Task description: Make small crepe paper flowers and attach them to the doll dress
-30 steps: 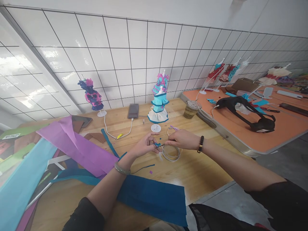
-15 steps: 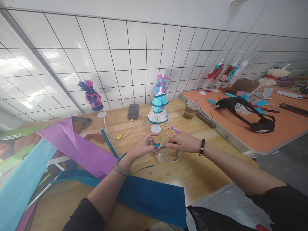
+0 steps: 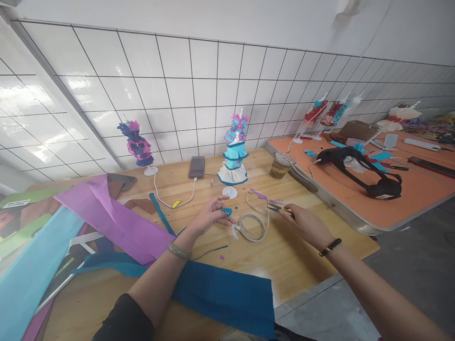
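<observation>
Between the fingers of my left hand (image 3: pixel 210 216) is a small ruffled piece of blue crepe paper (image 3: pixel 227 211). My right hand (image 3: pixel 306 224) grips a small pair of scissors (image 3: pixel 280 210), its blades pointing left and lying apart from the blue piece. On the table between my hands lies a roll of white tape (image 3: pixel 252 228), its loose end near my left fingertips. A small dress form (image 3: pixel 234 161) in blue and cream ruffles stands behind my left hand. Below my left forearm lies a dark blue paper sheet (image 3: pixel 227 296).
Purple (image 3: pixel 121 218) and light blue paper (image 3: pixel 42 265) cover the table's left side. A power bank (image 3: pixel 196 167) with a white cable, a lidded cup (image 3: pixel 280 166) and another dress form (image 3: pixel 137 147) stand farther back. A black headset (image 3: pixel 359 170) rests on the orange table.
My right hand has drawn away to the right with the scissors, off the blue piece. My left hand stays nearly in place, still pinching it. The tape roll now shows fully.
</observation>
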Demonstrator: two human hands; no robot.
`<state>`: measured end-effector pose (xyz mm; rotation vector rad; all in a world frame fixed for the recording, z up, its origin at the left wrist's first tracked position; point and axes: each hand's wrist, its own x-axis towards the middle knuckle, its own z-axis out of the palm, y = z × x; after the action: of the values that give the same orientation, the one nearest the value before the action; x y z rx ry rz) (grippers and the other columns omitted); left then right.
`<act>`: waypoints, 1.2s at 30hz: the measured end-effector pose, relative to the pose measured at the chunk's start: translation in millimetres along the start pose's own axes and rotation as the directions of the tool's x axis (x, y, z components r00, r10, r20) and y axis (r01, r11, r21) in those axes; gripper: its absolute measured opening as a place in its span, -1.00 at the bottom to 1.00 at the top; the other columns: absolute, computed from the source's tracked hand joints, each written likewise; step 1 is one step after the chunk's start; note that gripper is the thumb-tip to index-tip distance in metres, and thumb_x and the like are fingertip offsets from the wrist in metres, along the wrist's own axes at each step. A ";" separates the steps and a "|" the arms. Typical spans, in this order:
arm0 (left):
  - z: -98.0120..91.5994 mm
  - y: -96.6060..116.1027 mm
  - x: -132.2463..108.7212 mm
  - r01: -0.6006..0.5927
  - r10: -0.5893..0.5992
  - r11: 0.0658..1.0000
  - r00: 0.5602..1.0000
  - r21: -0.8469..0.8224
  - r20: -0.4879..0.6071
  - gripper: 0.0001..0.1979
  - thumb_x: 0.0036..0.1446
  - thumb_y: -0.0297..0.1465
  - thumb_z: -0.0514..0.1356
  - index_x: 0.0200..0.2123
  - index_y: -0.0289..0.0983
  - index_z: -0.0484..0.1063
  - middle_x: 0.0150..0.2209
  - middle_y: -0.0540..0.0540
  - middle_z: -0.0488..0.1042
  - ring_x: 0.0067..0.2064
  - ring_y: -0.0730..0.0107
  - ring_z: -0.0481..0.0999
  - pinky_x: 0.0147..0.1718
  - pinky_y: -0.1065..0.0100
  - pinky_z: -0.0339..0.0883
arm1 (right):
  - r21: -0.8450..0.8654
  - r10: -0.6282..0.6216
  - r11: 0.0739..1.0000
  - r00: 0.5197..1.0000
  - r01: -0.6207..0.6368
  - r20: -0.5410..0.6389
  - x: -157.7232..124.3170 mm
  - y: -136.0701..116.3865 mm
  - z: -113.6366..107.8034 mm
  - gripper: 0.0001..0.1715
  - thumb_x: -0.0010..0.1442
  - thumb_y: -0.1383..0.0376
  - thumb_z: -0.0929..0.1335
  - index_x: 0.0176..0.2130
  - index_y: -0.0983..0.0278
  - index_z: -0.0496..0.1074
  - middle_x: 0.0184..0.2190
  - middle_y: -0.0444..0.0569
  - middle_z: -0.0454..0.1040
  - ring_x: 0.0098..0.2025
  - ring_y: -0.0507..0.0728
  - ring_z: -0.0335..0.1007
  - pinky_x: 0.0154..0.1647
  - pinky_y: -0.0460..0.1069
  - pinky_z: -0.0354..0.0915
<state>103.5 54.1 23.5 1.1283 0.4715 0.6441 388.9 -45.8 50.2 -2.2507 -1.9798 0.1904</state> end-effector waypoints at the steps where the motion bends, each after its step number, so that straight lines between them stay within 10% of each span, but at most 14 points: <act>1: -0.7 -0.6 0.3 -0.004 0.004 1.000 1.000 -0.018 0.005 -0.50 -0.06 -0.52 0.13 0.00 -0.17 0.12 -0.37 0.03 0.26 -0.32 0.22 0.53 -0.35 0.22 0.41 | -0.034 0.071 0.997 0.997 -0.072 -0.018 -4.6 9.5 8.0 -0.49 0.19 0.03 0.08 -0.12 0.34 0.28 -0.30 0.15 0.46 -0.27 0.25 0.38 -0.36 0.03 0.20; 7: -2.2 -1.7 1.3 -0.010 0.011 0.997 1.000 -0.071 0.010 -0.49 -0.07 -0.54 0.11 0.00 -0.17 0.12 -0.38 0.03 0.29 -0.32 0.27 0.53 -0.35 0.26 0.40 | -0.171 0.064 0.980 0.974 -0.102 -0.217 -22.4 15.2 32.5 -0.64 0.15 0.11 0.17 -0.29 0.31 0.36 -0.20 0.25 0.38 -0.14 0.35 0.28 -0.23 0.17 0.19; 16: 2.5 1.2 -1.3 -0.010 0.010 0.999 1.000 -0.040 0.013 -0.51 -0.06 -0.48 0.17 -0.01 -0.16 0.15 -0.36 0.01 0.32 -0.33 0.32 0.51 -0.29 0.14 0.39 | 0.419 -0.286 0.801 0.888 0.428 -0.360 7.7 -107.4 14.4 -0.84 0.10 0.21 0.28 -0.32 0.24 0.29 -0.28 0.00 0.38 -0.16 0.14 0.26 -0.12 0.05 0.18; 26: 2.4 3.0 -2.7 -0.027 0.029 0.998 0.999 -0.052 0.034 -0.52 -0.07 -0.52 0.14 -0.03 -0.18 0.17 -0.37 0.01 0.32 -0.32 0.38 0.45 -0.27 0.11 0.39 | 0.674 -0.220 0.689 0.963 0.266 -0.155 30.8 -122.4 28.5 -0.80 0.01 0.20 0.33 -0.37 0.27 0.30 -0.36 -0.08 0.38 -0.29 0.08 0.28 -0.26 0.01 0.19; 36: 3.4 0.9 -1.4 0.043 -0.036 0.997 0.994 -0.070 0.102 -0.52 -0.10 -0.57 0.10 -0.05 -0.19 0.16 -0.38 0.00 0.36 -0.36 0.28 0.52 -0.36 0.20 0.41 | 0.974 -0.356 0.148 0.910 -0.171 0.214 36.7 -112.9 33.4 -0.60 -0.17 0.24 0.45 -0.30 0.28 0.30 -0.48 -0.15 0.39 -0.47 -0.01 0.33 -0.38 -0.03 0.25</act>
<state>104.4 51.1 25.6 1.0755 0.3804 0.5630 277.3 5.4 38.3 -1.1259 -1.2612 1.5647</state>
